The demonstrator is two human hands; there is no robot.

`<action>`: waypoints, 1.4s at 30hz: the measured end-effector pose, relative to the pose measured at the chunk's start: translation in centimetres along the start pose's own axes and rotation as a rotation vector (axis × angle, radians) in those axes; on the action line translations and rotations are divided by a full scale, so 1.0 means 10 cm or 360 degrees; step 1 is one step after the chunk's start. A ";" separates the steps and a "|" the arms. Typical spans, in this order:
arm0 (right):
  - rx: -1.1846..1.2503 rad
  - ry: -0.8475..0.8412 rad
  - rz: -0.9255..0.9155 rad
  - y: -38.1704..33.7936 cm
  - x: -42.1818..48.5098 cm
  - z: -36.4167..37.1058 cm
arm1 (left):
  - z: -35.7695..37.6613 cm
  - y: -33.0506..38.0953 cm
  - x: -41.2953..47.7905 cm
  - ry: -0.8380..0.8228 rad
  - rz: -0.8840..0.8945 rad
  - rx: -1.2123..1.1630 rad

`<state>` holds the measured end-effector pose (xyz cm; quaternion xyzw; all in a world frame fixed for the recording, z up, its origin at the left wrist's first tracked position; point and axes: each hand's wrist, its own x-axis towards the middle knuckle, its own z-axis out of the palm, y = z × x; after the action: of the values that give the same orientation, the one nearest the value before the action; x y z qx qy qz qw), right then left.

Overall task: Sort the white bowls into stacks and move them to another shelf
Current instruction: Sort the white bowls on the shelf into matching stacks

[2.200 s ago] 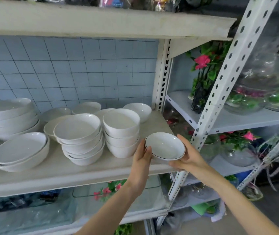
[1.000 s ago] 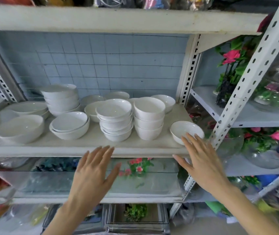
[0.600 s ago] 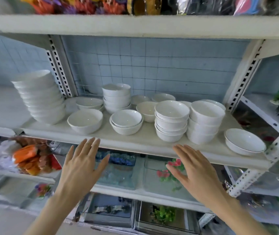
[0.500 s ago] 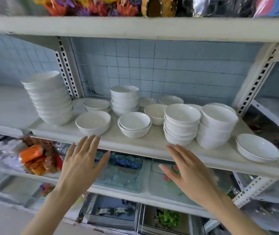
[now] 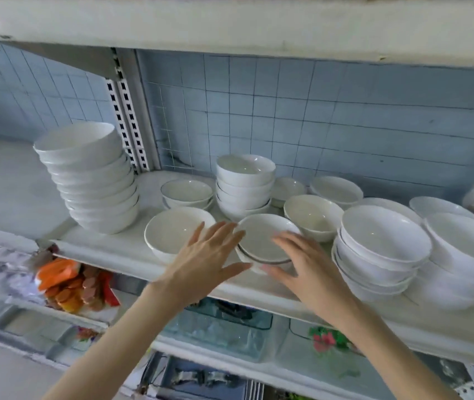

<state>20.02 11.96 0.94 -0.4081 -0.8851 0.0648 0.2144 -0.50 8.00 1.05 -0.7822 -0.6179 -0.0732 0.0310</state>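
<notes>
Many white bowls stand on a white shelf (image 5: 120, 252). At its front middle sits a small stack of two shallow bowls (image 5: 261, 241). My left hand (image 5: 209, 261) is at that stack's left side and my right hand (image 5: 305, 264) at its right side, both with fingers spread and straight; contact with the rim is blurred. A single bowl (image 5: 172, 235) lies just left of my left hand. A tall stack of large bowls (image 5: 91, 180) stands at the left, a stack of deep bowls (image 5: 244, 186) behind, and two wide stacks (image 5: 382, 249) (image 5: 466, 255) at the right.
Loose single bowls (image 5: 310, 217) (image 5: 186, 192) (image 5: 336, 189) sit toward the back near the blue tiled wall. A perforated upright (image 5: 126, 122) divides this shelf from the bare shelf at far left. Below are glass dishes (image 5: 221, 327) and packaged orange goods (image 5: 59, 281). Another shelf board runs overhead.
The view has moved left and closer to the shelf. Both my hands have risen from below the shelf edge to either side of the small front stack of shallow bowls.
</notes>
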 end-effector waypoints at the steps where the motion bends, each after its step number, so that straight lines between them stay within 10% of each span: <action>1: 0.0015 -0.0055 0.0004 0.02 0.04 -0.01 | 0.01 -0.03 0.04 -0.0014 0.0024 0.0036; 14: 0.0326 -0.0326 0.0199 -0.03 0.13 -0.10 | 0.00 -0.35 0.22 0.0077 0.0335 -0.0143; 23: 0.0378 -0.0101 0.0056 -0.58 0.64 -0.07 | -0.21 -1.11 0.11 0.0578 -0.0254 -0.0563; 31: 0.0297 -0.0281 0.0178 -0.94 1.49 0.42 | -0.18 -1.35 0.38 0.0122 -0.1089 -0.1380; 42: 0.0550 -0.0441 0.0587 -0.95 1.53 0.64 | -0.01 -1.39 0.47 0.0432 -0.1203 -0.2023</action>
<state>1.85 17.59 2.98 -0.5068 -0.7926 0.3076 0.1425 -12.99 15.74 1.29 -0.3680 -0.6738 -0.5175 -0.3779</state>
